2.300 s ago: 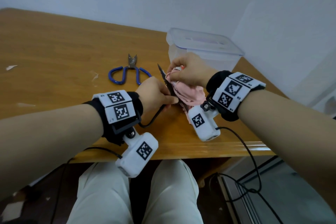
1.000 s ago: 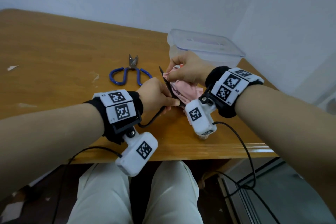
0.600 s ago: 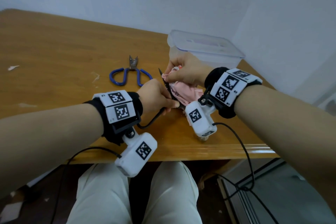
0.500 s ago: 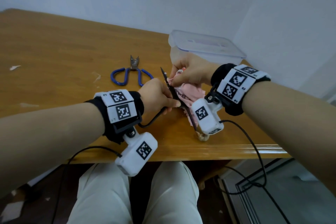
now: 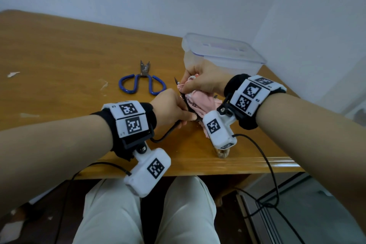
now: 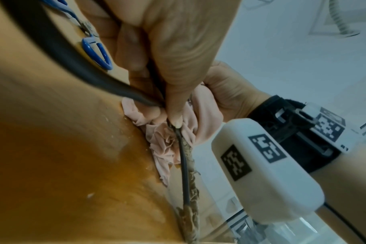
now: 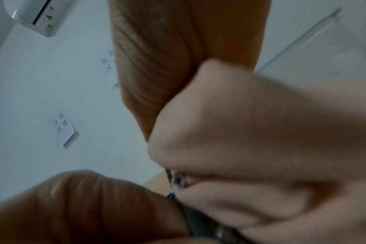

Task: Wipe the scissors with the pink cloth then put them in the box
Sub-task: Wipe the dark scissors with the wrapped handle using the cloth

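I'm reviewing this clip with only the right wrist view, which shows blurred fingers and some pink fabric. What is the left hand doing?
Observer: The left hand grips the black-handled scissors by the handles, with the blade tip pointing away from the person.
Operator: And where is the fabric on them?
Observer: The right hand pinches the pink cloth round the blade, just below its tip.
Operator: Is the box open yet?
Observer: Apparently not. The clear box stands on the table behind the right hand, and its lid looks to be in place.
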The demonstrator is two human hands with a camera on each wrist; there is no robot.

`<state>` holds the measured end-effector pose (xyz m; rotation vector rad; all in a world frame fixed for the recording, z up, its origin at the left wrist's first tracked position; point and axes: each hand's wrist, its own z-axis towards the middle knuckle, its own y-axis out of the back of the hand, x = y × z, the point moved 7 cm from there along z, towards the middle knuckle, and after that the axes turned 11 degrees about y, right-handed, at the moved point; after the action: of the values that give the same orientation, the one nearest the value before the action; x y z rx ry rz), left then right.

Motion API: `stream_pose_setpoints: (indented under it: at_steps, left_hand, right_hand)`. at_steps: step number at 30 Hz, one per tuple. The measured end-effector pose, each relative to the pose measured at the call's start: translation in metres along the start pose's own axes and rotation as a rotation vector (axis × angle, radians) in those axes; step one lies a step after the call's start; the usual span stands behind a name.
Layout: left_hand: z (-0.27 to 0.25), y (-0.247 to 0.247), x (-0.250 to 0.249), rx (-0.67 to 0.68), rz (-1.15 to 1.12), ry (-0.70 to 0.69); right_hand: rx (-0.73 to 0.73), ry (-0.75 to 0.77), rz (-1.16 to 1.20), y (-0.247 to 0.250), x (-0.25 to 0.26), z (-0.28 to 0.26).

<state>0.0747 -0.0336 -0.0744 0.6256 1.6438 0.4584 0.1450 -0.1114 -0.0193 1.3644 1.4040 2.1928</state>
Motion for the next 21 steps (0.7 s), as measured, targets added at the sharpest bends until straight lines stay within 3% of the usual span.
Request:
stream_pose_setpoints:
  at_steps: [21]
  left_hand:
    - [-0.003,0.001,-0.006,0.01,0.041,0.02]
  right_hand:
    - [-0.044,-0.052,-0.008,0.0,0.006,0.011]
